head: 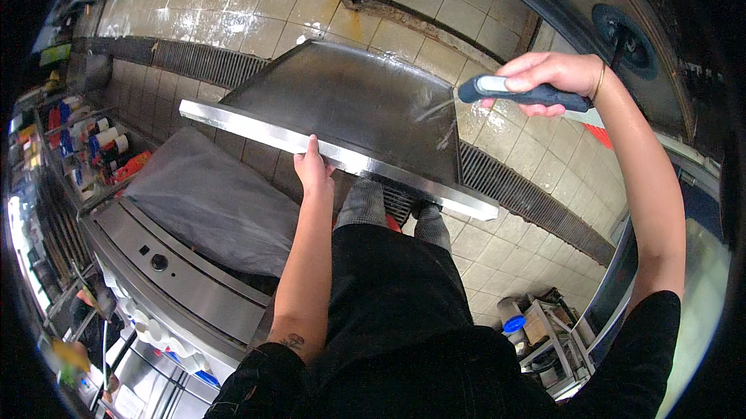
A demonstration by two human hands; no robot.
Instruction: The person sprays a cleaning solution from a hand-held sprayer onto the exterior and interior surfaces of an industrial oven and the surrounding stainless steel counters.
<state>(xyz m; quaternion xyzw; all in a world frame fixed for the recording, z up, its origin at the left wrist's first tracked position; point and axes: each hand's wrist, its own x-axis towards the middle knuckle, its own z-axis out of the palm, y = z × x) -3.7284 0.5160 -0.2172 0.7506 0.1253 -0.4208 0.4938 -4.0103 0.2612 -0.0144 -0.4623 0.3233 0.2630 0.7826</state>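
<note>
A large dark metal panel with a bright metal edge strip is tilted in front of me, above the tiled floor. My left hand grips the strip near its middle, thumb on top. At the right, my right hand is closed around a black and grey spray handle. A thin jet of water runs from its head onto the panel's right part, where wet streaks show. The panel's lower support is hidden.
A floor drain grate crosses the wet tiles. To the left stand a stainless steel appliance, a clear plastic bag and bottles. A metal rack is at lower right. Another person's dark sleeve shows at lower left.
</note>
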